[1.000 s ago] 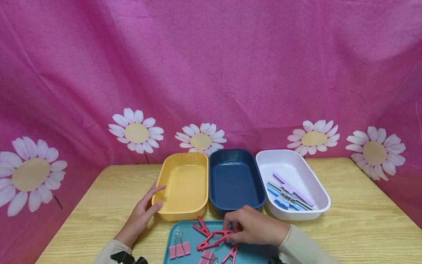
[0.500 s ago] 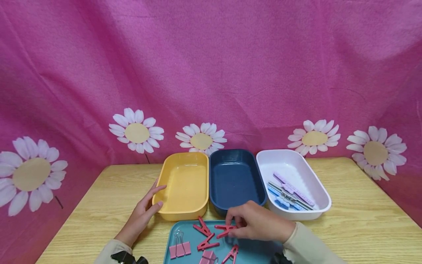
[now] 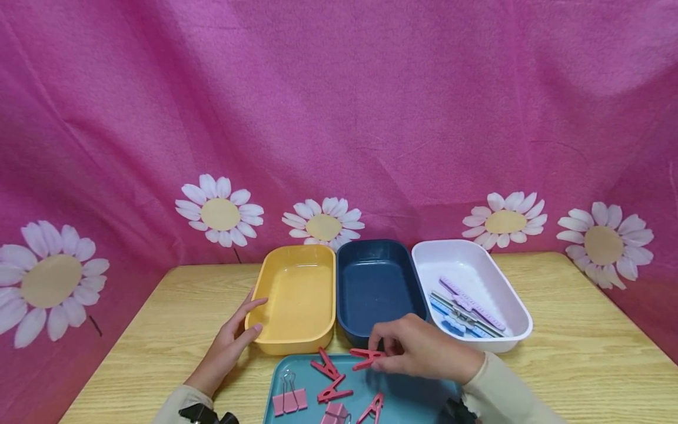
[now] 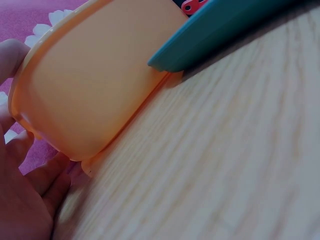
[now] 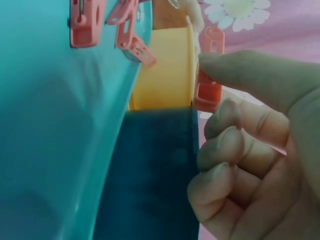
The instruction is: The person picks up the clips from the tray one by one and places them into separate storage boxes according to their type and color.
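Note:
My right hand (image 3: 426, 350) pinches a red plastic clothespin (image 3: 364, 353) between thumb and fingers, just above the far edge of the teal tray (image 3: 405, 397). The right wrist view shows the clothespin (image 5: 209, 97) under the thumb, with the other fingers curled below. Loose on the tray lie three more clothespins (image 3: 332, 392) and two pink binder clips (image 3: 289, 401), one cut off by the frame. My left hand (image 3: 228, 341) rests against the left side of the yellow bin (image 3: 296, 294), a fingertip and the thumb over its rim; in the left wrist view, other fingers (image 4: 47, 175) touch its outer wall.
A navy bin (image 3: 378, 282) stands between the yellow one and a white bin (image 3: 466, 259). Inside the white bin lie purple and blue strip-like clips and metal pieces (image 3: 466, 315). Behind the wooden table (image 3: 561, 330) hangs a pink cloth with printed daisies.
My right hand has lifted the clothespin off the others and moved it slightly away from me and to the right, toward the navy bin. The left hand has stayed put.

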Motion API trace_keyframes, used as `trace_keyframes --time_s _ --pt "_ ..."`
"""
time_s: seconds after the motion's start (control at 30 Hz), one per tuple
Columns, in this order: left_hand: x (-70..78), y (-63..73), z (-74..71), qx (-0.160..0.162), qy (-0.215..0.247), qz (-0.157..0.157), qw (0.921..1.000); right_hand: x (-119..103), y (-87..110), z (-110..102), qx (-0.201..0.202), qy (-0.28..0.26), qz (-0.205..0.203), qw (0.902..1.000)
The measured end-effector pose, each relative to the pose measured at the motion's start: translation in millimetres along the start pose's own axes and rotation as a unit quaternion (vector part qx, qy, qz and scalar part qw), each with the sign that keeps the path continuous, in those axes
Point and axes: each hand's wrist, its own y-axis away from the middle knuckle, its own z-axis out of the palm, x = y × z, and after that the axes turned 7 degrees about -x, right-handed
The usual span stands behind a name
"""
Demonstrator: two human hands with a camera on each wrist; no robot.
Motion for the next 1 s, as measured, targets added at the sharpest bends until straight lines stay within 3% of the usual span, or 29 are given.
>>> trace_keyframes --time_s 0.4,1.0 --pt "1.1 0.8 0.3 0.001 -0.001 -0.007 1.0000 1 4.3 -9 0.036 0.019 -0.011 0.9991" --pt "1.4 0.3 0.3 0.006 -0.006 -0.029 0.9995 10 6.8 -16 0.066 0.023 0.022 0.9973"
